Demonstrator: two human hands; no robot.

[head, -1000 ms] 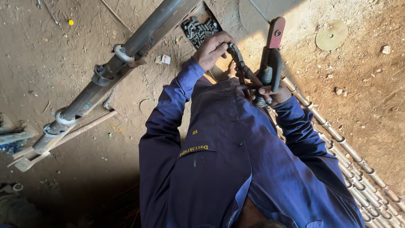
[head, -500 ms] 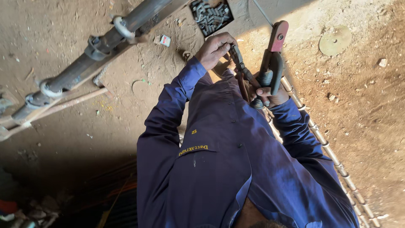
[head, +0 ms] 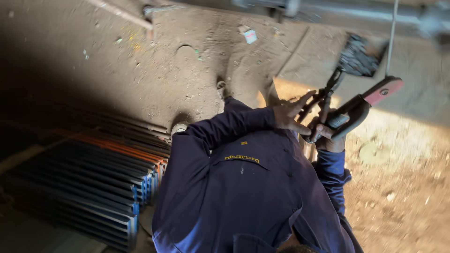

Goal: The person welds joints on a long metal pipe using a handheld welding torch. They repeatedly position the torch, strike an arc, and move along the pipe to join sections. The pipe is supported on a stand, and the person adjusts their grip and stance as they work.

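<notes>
Swinging left since earlier, the view gains stacked bars (head: 93, 182); both hands (head: 307, 124) stay clamped on the pliers (head: 349, 112).

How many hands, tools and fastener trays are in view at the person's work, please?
Hands: 2 (left hand, right hand)
Long-handled tool: 1
Tray of dark fasteners: 1
Total: 4

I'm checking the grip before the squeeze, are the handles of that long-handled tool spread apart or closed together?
Spread apart: the red-tipped handle angles away from the other handle, a clear gap between them. The right hand grips it.
</notes>
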